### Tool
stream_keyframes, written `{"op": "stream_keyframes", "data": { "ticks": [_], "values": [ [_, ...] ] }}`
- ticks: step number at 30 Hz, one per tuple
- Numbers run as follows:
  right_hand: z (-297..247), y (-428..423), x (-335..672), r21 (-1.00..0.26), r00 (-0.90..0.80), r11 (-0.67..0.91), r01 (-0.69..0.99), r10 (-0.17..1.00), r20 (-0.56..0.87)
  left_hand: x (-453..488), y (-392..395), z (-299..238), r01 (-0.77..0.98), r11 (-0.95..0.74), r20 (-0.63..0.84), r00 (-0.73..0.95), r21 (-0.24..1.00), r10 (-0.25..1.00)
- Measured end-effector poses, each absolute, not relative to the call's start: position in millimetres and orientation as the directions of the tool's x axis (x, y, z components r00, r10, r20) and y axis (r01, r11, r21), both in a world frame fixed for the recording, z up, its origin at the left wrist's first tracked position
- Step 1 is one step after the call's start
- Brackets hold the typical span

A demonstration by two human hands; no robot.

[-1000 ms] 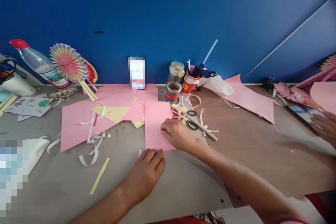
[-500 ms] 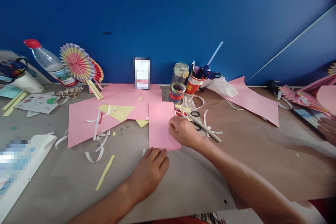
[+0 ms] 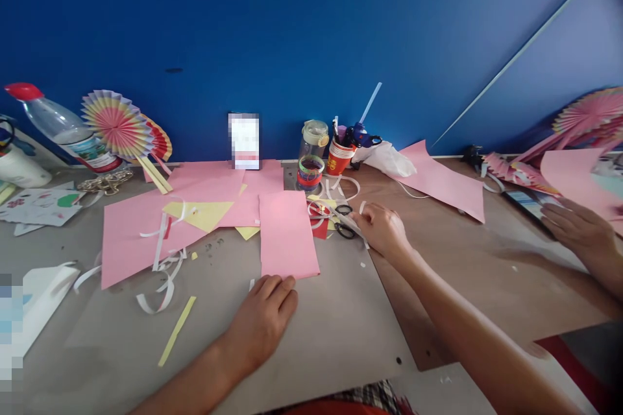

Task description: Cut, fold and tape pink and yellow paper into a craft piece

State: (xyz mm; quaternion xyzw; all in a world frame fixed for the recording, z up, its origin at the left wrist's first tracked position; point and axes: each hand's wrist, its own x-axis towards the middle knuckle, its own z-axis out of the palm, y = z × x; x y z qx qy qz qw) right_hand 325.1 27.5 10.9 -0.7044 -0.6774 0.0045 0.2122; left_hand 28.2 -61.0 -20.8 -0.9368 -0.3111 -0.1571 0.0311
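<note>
A folded pink paper (image 3: 288, 230) lies upright in front of me. My left hand (image 3: 265, 314) rests at its near edge, fingers side by side and bent lightly over the edge. Right of the paper, my right hand (image 3: 387, 230) has its fingers curled around the near end of a pale thin stick (image 3: 346, 216); the hand hides that end. Black-handled scissors (image 3: 344, 231) lie under and beside the stick, partly covered. Scraps of red paper (image 3: 320, 229) and white strips surround them.
Larger pink sheets (image 3: 136, 240) with a yellow piece (image 3: 204, 213) lie left. Behind stand a phone (image 3: 244, 141), a clear bottle (image 3: 314, 136), tape rolls (image 3: 310, 175) and a red cup (image 3: 339, 159) of tools. Another person's hand (image 3: 584, 227) is at the right, by a phone.
My right hand has left the pink paper's right edge and moved right onto the stick. My left hand stays at the near edge. The view has turned somewhat to the right.
</note>
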Motion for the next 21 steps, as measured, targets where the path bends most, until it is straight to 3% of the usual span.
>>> {"op": "stream_keyframes", "data": {
  "ticks": [5,12,17,21],
  "values": [
    [8.0,37.4,333.9,-0.336,0.062,0.081,0.938,0.917,0.393,28.4,-61.1,-18.6,0.589,-0.808,0.317,0.762,0.026,0.565],
    [15.3,42.2,330.1,-0.327,0.133,0.048,0.944,0.851,0.508,27.3,-61.9,-18.9,0.599,-0.8,0.266,0.765,0.04,0.586],
    [18.5,41.7,321.9,-0.289,0.112,0.033,0.957,0.876,0.469,27.1,-62.3,-19.7,0.606,-0.794,0.277,0.756,0.047,0.593],
    [24.4,39.8,318.9,-0.335,0.16,0.068,0.94,0.778,0.608,26.8,-62.3,-20.5,0.606,-0.794,0.284,0.755,0.044,0.591]
  ]
}}
